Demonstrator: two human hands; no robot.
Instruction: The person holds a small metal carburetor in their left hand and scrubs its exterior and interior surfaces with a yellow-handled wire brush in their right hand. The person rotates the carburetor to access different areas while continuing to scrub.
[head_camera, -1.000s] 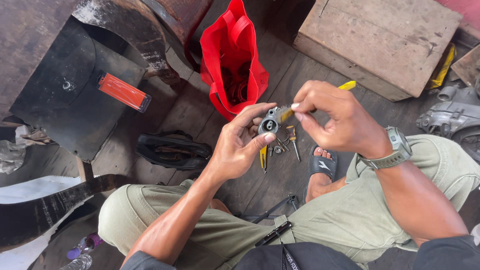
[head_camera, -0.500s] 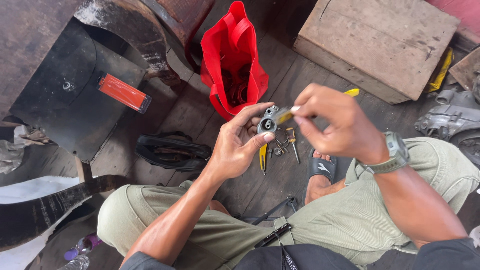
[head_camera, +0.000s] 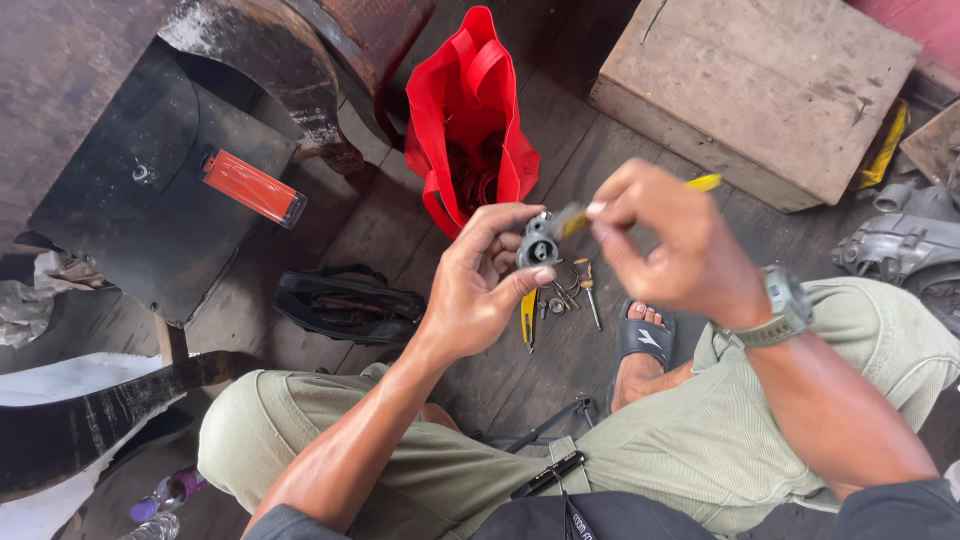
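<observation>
At frame centre, we are pinching a small metal part (head_camera: 537, 247) in our left hand (head_camera: 483, 290), steadying it while our right hand (head_camera: 672, 245) fingers are gripping a yellow-handled tool (head_camera: 703, 183).

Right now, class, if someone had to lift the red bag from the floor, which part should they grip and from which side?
Probably the handle loops at the top of the red bag, coming from above. The bag stands upright with its mouth open, the soft sides sag, and the handles stick up free of the dark metal part beside it.
</observation>
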